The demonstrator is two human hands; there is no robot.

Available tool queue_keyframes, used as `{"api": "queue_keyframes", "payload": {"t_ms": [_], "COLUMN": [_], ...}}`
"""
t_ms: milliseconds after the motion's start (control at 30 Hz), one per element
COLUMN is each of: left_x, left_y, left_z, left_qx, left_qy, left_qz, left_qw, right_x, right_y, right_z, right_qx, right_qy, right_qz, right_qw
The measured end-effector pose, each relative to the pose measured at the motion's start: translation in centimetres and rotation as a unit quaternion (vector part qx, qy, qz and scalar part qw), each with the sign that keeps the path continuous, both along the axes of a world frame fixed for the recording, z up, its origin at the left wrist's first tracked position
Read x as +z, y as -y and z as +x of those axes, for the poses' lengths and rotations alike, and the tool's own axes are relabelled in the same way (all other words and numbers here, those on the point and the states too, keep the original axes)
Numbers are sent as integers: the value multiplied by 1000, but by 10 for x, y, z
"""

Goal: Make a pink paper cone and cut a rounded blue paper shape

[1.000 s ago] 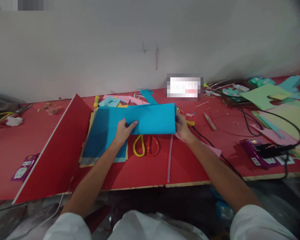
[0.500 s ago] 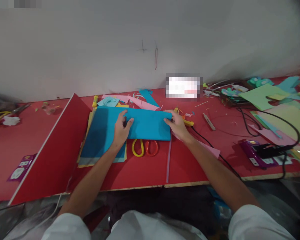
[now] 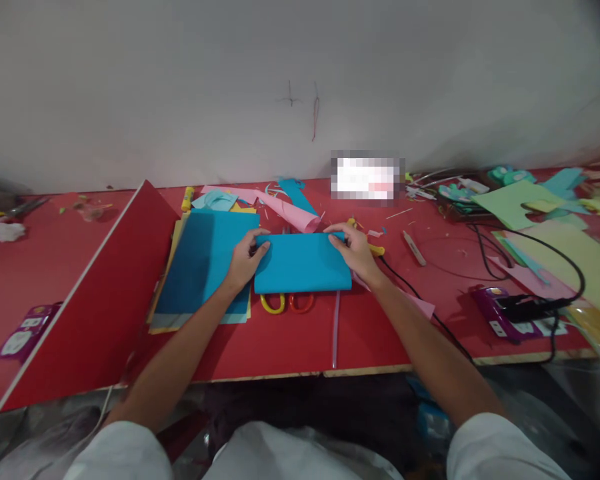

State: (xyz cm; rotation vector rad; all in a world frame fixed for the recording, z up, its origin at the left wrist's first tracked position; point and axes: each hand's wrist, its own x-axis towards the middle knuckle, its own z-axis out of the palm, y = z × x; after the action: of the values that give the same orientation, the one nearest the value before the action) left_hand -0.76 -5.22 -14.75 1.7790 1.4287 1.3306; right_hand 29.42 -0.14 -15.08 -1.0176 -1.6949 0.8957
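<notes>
Two hands hold a bent piece of blue paper by its far edge above a red bench

A pale grey wall [image 3: 180, 107] fills the background of the room, and along its foot I see a long red bench [image 3: 290, 350]. A red panel [image 3: 100, 293] with a white edge stands upright across it, on the left. Just beside the panel lies a stack of coloured sheets [image 3: 205, 250], dark blue on top, with pale blue and yellow edges showing below.

A person in white sleeves reaches over the bench from the near side. The blue paper [image 3: 303, 263] is between the hands, right of the stack, its near edge rounded like a fold. The left hand [image 3: 246, 259] pinches its far left corner, thumb on top, fingers curled at the edge. The right hand [image 3: 355, 253] grips the far right corner in the same half-closed way.

Well to the right lies a pale yellow-green sheet [image 3: 575, 250], with a purple socket box [image 3: 486, 308] nearer the front edge. Behind the blue paper a pink sheet [image 3: 290, 212] curls into a tube. A thin pale strip [image 3: 335, 333] runs toward the front edge. Poking out from under the paper are a yellow loop [image 3: 273, 311] and a red loop [image 3: 301, 311], like scissor handles. Smallest are a whitish pen-like tool [image 3: 414, 248] and a yellow stick [image 3: 188, 198].
</notes>
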Motion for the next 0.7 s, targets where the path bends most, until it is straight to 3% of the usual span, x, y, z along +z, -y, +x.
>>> {"api": "queue_keyframes", "payload": {"t_ms": [700], "left_x": [3], "left_y": [5], "left_z": [1], "left_qx": [-8], "left_qy": [12], "left_qz": [25], "left_qw": [1000], "right_x": [0], "right_y": [-1], "right_z": [4], "right_qx": [2], "right_qy": [-20], "right_qz": [10], "right_qw": [1000]}}
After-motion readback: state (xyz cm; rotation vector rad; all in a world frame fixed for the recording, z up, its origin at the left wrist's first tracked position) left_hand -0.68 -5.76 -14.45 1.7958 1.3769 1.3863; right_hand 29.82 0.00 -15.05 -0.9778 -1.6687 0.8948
